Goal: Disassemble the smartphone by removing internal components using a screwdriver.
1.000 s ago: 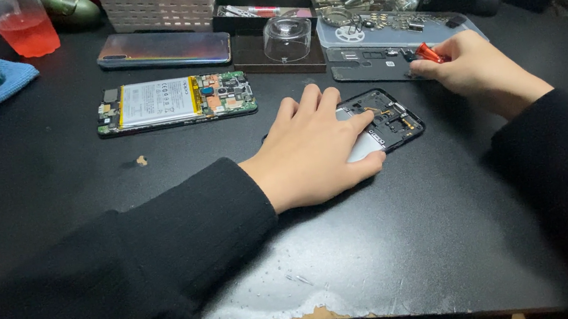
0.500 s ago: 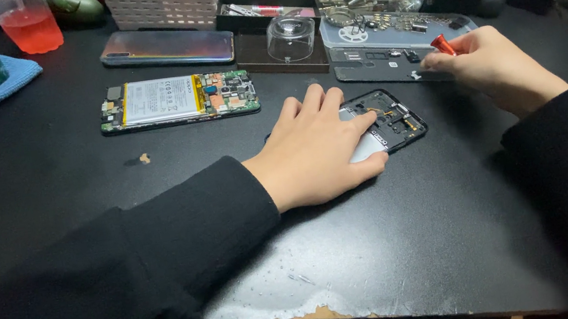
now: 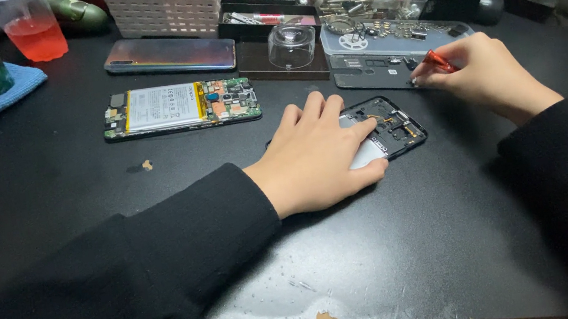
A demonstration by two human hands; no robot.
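head view is showing the left hand lying flat, fingers spread and open, pressing on an opened phone body near the middle of the black table. only the far right end of that phone body is showing past the fingertips, with bare circuitry and small connectors exposed. the right hand is sitting farther right, fingers closed in a pinch around a thin red-handled screwdriver, its tip pointing down toward a dark plastic cover lying just beyond the phone body.

the phone body is looking light, thin and stiff, and likely fragile where the board is bare; it is probably best held by its outer frame edges or pinned flat through the smooth panel, not by the components. it may be sliding easily on the table. the screwdriver is looking light and slim, suited to a fingertip pinch near its neck.

to the far left, another opened phone with a white battery is lying apart, and a clear parts tray is sitting behind the cover.
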